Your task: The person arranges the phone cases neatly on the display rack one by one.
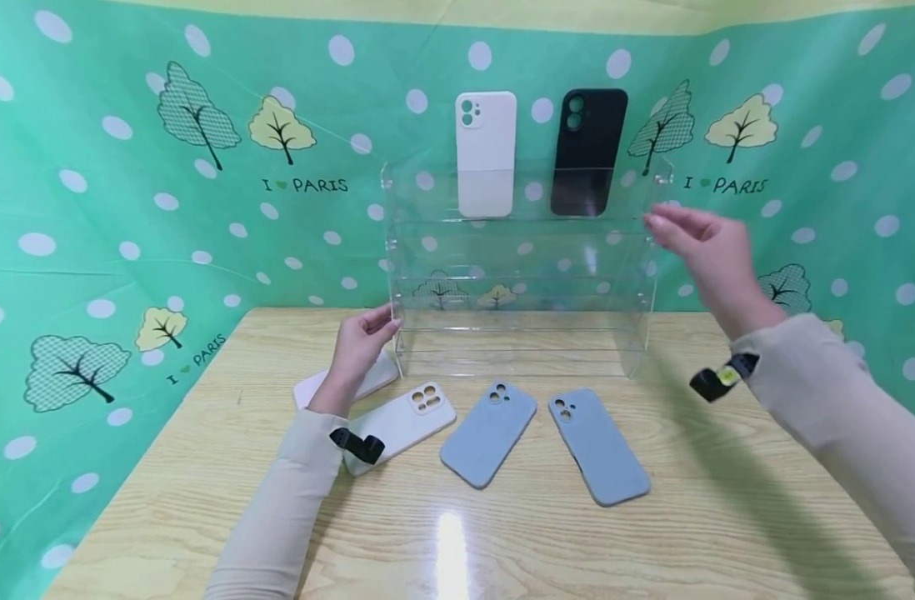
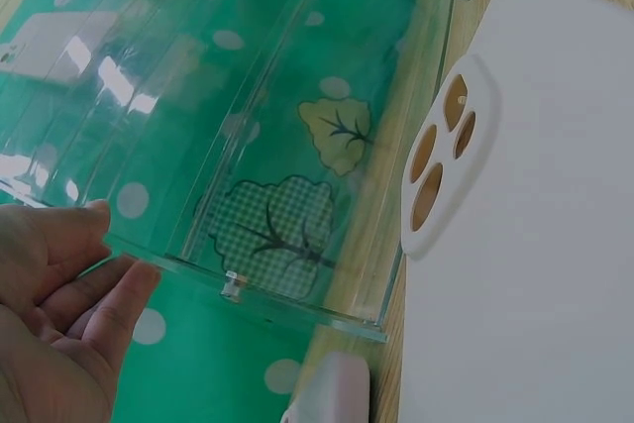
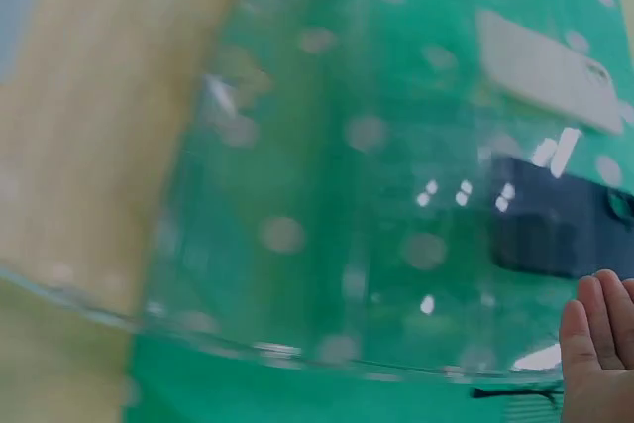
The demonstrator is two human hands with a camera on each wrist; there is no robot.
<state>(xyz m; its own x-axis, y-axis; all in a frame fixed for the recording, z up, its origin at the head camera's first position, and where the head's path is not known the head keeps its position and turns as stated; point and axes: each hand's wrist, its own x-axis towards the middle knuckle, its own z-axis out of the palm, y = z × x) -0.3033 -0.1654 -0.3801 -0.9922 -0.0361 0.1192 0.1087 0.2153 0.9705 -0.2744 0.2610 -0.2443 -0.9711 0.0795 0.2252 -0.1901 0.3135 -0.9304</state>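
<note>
A clear acrylic tiered display stand [image 1: 517, 342] stands on the table. My left hand [image 1: 363, 346] pinches the lower front edge of its left side panel, thumb and fingers meeting at the edge in the left wrist view. By the upper right side panel is my right hand [image 1: 708, 250], its fingers fairly straight with nothing held; whether they touch the panel I cannot tell. A white phone case [image 1: 486, 133] and a black phone case [image 1: 596, 137] lean upright on the top tier, their lower halves seen through the clear front.
On the wooden table [image 1: 547, 542] before the stand lie a white phone case [image 1: 397, 429], a blue-grey case [image 1: 489, 437] and another blue-grey case [image 1: 602, 450]. A pale case [image 1: 375, 379] lies partly behind my left wrist. A green dotted cloth [image 1: 202, 208] hangs behind.
</note>
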